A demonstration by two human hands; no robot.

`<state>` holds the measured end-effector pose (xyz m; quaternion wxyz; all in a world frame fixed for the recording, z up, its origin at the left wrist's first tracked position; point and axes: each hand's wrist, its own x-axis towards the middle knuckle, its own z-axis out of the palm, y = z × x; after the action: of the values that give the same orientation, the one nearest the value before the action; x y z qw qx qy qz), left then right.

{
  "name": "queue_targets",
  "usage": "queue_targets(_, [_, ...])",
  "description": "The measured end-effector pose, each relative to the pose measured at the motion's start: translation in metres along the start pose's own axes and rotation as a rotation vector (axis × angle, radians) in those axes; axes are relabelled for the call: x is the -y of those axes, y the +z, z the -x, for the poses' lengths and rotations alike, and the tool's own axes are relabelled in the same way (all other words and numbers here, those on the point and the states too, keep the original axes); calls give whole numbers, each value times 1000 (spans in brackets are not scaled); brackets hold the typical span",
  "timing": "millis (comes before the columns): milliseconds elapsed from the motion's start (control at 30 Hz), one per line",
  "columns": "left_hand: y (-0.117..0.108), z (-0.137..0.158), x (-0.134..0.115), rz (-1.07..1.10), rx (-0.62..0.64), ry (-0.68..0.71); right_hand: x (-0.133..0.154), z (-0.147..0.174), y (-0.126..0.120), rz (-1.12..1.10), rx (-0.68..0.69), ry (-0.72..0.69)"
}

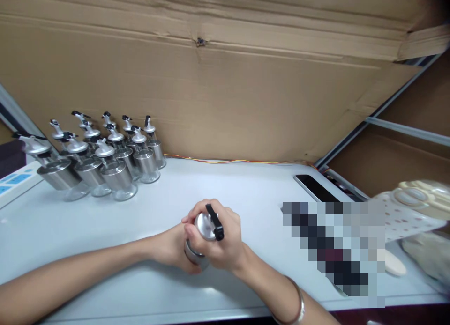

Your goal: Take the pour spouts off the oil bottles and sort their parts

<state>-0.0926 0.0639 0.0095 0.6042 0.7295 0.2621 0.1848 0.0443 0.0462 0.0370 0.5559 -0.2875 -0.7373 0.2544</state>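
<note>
An oil dispenser bottle [197,254] with a steel sleeve stands near the middle front of the table, between my two hands. My left hand [176,250] is wrapped round its body from the left. Closed about the silver pour-spout cap [202,225] is my right hand [225,236], fingers curled round its edge. The cap's black lever [215,222] sticks up beside the right fingers. Much of the bottle is hidden by the hands. Several similar oil bottles [117,175], each with a steel sleeve, glass base and silver spout cap, stand grouped at the back left.
A phone [316,188] lies at the back right. In front of it is a pixelated patch, its content hidden. A dotted cup-like container [404,212] and a pale oval object [393,263] are at the right. A cardboard wall [246,95] closes off the back, with thin wires [225,161] along its foot.
</note>
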Motion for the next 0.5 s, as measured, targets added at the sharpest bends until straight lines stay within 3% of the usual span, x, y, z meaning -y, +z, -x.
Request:
queue_targets(133, [-2,-1,5,15,-19,-44,-7,1,1,-50,-6,-27])
queue_targets(300, [-2,-1,4,-32,-70,-126,-7,-6,2,-389,108,260])
queue_targets(500, [-4,0,4,-102,-114,-36,-6,-19,-1,-796,294,462])
